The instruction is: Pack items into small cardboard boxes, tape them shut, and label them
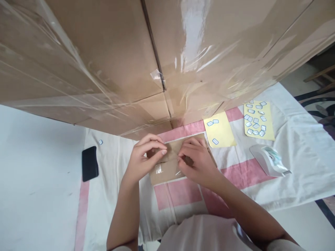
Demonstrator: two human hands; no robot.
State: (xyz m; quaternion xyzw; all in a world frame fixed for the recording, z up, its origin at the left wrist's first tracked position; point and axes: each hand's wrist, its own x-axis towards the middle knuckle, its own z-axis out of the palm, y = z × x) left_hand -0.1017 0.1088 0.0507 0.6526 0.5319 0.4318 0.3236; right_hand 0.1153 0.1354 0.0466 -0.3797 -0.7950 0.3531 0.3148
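Note:
A flat piece of brown cardboard [166, 175] lies on the cloth under both hands, with a shiny patch of clear tape [158, 169] on its left part. Over its left side, my left hand [146, 157] is closed, thumb and index tips brought together. My right hand [195, 158] is curled in a pinch above the right side of the cardboard, a short gap away from my left fingers. Whatever either pinch holds is too small or hidden to make out.
Large taped cardboard boxes [117, 52] rise just ahead. On the pink-and-white cloth [178, 195] are a yellow sheet with a few stickers [222, 134], another with several [267, 122], a white tape dispenser [264, 158] and a black phone [89, 164]. A small sticker [101, 142] lies near the phone.

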